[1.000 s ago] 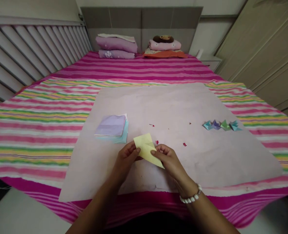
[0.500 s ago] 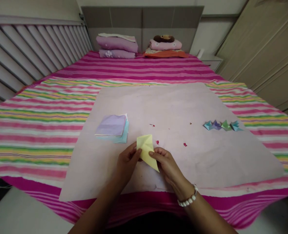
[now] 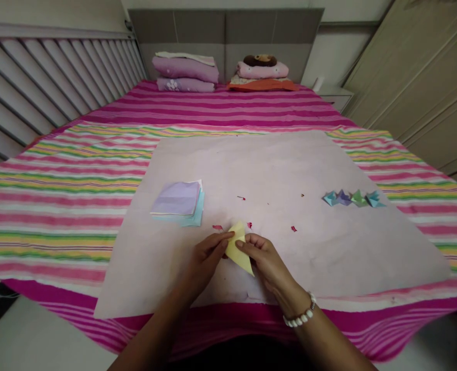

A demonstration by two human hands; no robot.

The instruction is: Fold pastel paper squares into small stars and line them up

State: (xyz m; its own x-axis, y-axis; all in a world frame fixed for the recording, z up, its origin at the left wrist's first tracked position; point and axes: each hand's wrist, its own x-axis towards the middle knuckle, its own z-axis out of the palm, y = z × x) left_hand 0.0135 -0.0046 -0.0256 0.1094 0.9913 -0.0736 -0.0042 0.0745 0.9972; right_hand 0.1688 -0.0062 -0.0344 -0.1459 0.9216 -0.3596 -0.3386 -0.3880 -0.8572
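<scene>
A small yellow paper (image 3: 238, 251), folded into a narrow pointed shape, is pinched between both my hands just above a large pale pink sheet (image 3: 329, 247) spread on the bed. My left hand (image 3: 207, 256) grips its left edge with thumb and fingers closed. My right hand (image 3: 265, 257), with a white bead bracelet at the wrist, holds the right edge the same way. A stack of purple and light blue paper squares (image 3: 179, 203) lies to the left of my hands. Several small folded paper shapes in blue, purple and green (image 3: 353, 198) sit in a row at the right.
Tiny red paper scraps (image 3: 293, 228) dot the sheet near my hands. The bed has a pink striped cover (image 3: 77, 170), folded pillows (image 3: 185, 71) and bedding at the headboard. A slatted wall runs on the left; wardrobe doors (image 3: 425, 87) stand on the right.
The yellow paper has been folded narrower and smaller between my fingers. Both hands have stayed in nearly the same place. A red scrap shows left of the paper.
</scene>
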